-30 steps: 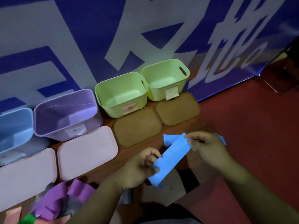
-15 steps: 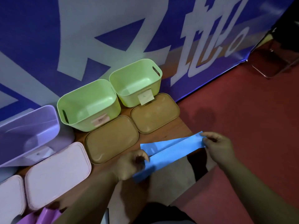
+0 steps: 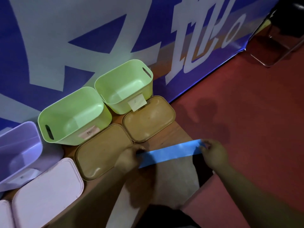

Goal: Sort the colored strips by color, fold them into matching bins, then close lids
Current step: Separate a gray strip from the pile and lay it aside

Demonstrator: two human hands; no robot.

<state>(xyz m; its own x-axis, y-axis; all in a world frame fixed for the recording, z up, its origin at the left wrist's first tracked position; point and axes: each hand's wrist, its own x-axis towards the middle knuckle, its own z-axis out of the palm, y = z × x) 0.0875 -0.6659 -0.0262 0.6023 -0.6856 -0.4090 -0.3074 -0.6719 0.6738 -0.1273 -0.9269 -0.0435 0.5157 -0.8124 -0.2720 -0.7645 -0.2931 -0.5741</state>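
A blue strip (image 3: 171, 153) is stretched flat between my two hands, in front of the table's right corner. My left hand (image 3: 129, 157) pinches its left end and my right hand (image 3: 213, 155) pinches its right end. Two open green bins (image 3: 74, 117) (image 3: 125, 86) stand at the back, each with a paper label. A purple bin (image 3: 19, 152) sits at the left, partly cut off. Two brown lids (image 3: 100, 152) (image 3: 148, 118) lie in front of the green bins, and a pink lid (image 3: 47, 190) lies in front of the purple bin.
A blue and white banner (image 3: 115, 30) hangs right behind the bins. The wooden table (image 3: 179, 132) ends at its right edge beside the strip, with red floor (image 3: 246, 112) beyond. A dark metal chair frame (image 3: 278, 43) stands at the top right.
The folded blue strip has been pulled out straight, my hands moving apart. The camera has swung right, so the blue bin and the pile of strips at the left have left the view.
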